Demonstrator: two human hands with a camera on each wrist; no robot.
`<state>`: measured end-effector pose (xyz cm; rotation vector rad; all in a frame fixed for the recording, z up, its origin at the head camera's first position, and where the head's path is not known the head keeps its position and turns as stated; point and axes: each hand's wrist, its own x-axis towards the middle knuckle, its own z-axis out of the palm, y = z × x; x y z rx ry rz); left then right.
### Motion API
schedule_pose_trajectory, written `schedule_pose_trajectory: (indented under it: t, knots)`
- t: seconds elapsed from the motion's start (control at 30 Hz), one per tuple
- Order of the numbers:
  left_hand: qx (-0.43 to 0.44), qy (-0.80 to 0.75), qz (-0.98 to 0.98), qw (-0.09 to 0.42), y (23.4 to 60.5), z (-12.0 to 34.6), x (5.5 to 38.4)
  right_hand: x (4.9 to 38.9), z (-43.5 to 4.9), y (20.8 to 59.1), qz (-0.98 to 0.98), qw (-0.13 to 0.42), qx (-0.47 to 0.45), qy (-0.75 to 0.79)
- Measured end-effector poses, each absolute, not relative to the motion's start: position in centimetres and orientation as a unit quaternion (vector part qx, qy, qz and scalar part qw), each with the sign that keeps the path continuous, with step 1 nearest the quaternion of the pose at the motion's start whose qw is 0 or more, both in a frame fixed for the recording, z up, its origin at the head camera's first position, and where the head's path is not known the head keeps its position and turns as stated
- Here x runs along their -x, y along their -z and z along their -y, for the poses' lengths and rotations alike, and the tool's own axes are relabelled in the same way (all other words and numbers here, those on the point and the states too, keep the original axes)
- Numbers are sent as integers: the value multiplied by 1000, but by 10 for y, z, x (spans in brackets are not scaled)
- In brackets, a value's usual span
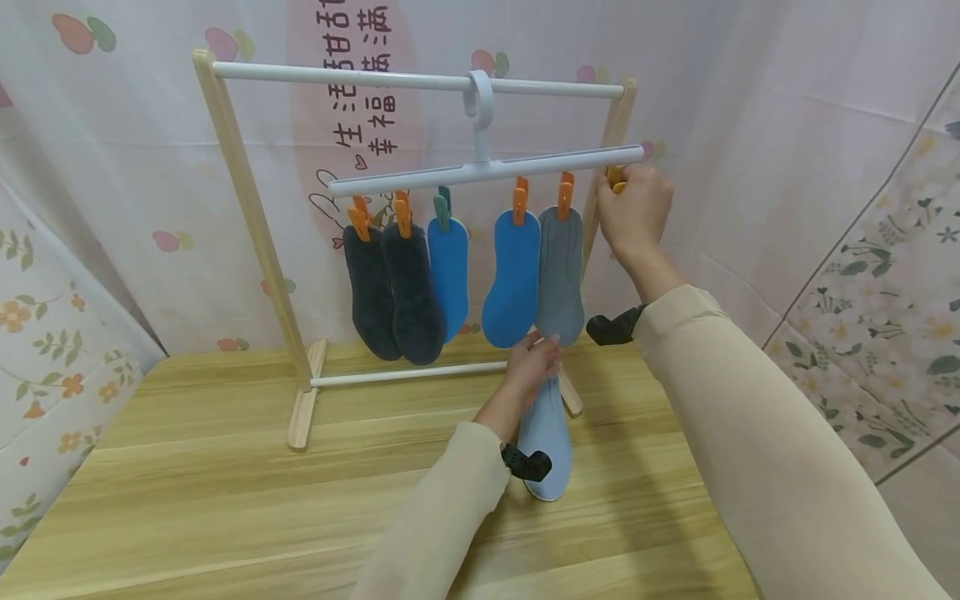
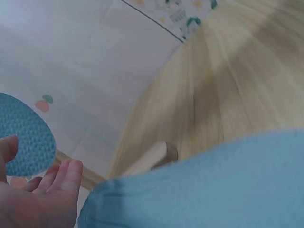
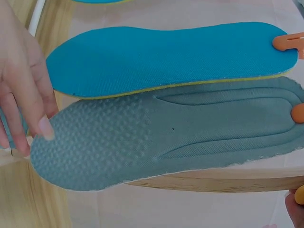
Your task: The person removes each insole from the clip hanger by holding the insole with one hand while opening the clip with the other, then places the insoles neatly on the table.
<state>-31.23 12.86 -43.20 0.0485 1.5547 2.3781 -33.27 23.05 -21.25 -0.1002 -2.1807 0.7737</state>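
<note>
In the head view my right hand (image 1: 637,208) pinches a yellow clothespin (image 1: 617,179) just under the right end of the white hanger (image 1: 412,177). The left hand (image 1: 534,364) is lower, its fingers fairly straight, with fingertips right at the bottom tip of a hanging grey insole (image 1: 561,271). A light blue insole (image 1: 547,450) extends down from beside the left hand over the table; I cannot tell whether the left hand bears it. In the right wrist view the grey insole (image 3: 166,128) overlaps a bright blue insole (image 3: 175,57).
The hanger hooks over the top rail of a wooden rack (image 1: 255,208). Orange clothespins (image 1: 402,215) and a green clothespin (image 1: 442,210) hold two dark insoles (image 1: 412,300) and two blue insoles (image 1: 512,279). The wooden table (image 1: 247,508) lies in front of a patterned curtain (image 1: 135,208).
</note>
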Motion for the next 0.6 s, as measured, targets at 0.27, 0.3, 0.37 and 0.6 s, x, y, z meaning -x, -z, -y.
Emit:
schedule_pose_trajectory:
  t: [0.27, 0.3, 0.37, 0.6]
  knots:
    - [1, -841, -521, 145, 425, -131, 305, 332, -230, 213, 865, 393, 44, -310]
    - [3, -841, -522, 140, 424, -131, 304, 332, -230, 213, 864, 394, 44, -310]
    - [7, -841, -525, 130, 423, -133, 303, 332, -230, 213, 863, 396, 46, -311]
    - [23, -844, -523, 117, 420, -133, 298, 332, -229, 212, 861, 401, 43, -309]
